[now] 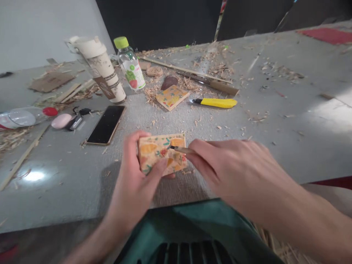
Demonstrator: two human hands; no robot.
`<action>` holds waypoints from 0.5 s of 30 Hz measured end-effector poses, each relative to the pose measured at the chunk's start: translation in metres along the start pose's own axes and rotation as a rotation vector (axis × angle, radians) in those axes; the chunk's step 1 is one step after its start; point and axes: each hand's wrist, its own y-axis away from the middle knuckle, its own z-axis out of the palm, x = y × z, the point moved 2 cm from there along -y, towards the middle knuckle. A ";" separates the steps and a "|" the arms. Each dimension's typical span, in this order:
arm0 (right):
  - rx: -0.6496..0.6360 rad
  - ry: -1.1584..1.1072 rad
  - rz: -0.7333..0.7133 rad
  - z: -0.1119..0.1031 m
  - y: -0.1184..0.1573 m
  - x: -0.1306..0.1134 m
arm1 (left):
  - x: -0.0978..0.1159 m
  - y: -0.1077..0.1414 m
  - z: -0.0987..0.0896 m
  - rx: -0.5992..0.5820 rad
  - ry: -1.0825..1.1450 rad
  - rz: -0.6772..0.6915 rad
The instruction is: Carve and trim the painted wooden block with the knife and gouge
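My left hand (137, 172) grips a small rectangular wooden block (150, 159), with the thumb across its front and fingers around the left side and underneath. The upper face carries painted or printed orange shapes, red berries and green leaves. In my right hand (220, 161) is a thin wooden-handled tool (181, 149), pinched near its front. Its dark narrow tip meets the block's face right of centre; whether it is a brush or a blade I cannot tell. A similar patterned block (172, 97) lies farther back, beside a yellow utility knife (218, 103) with its blade out.
On the grey table (275, 139) stand a cream tumbler (103, 69) and a green-capped bottle (130, 66). Left lie a phone (106, 124), keys (84, 110) and a red-capped bottle (27, 116). Behind, wood strips (187, 69) lie among shavings (220, 69).
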 end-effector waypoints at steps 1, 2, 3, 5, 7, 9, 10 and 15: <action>-0.024 -0.035 0.027 0.000 -0.007 0.012 | -0.001 -0.015 -0.005 -0.098 -0.034 -0.030; -0.043 -0.088 0.067 -0.002 -0.014 0.025 | -0.002 -0.031 -0.010 -0.187 -0.088 -0.044; -0.050 -0.157 0.112 -0.004 -0.022 0.040 | -0.004 -0.047 -0.015 -0.264 -0.189 -0.055; -0.059 -0.338 0.146 -0.010 -0.040 0.069 | -0.006 -0.074 -0.020 -0.389 -0.577 -0.036; -0.070 -0.537 0.116 -0.017 -0.056 0.092 | -0.007 -0.093 -0.021 -0.419 -0.744 -0.010; -0.109 -0.737 0.150 -0.019 -0.071 0.109 | -0.007 -0.101 -0.016 -0.448 -0.864 0.018; -0.118 -0.840 0.172 -0.019 -0.078 0.115 | -0.007 -0.102 -0.013 -0.466 -0.907 0.026; -0.070 -1.053 0.270 0.001 -0.116 0.115 | -0.007 -0.097 -0.005 -0.551 -1.148 0.076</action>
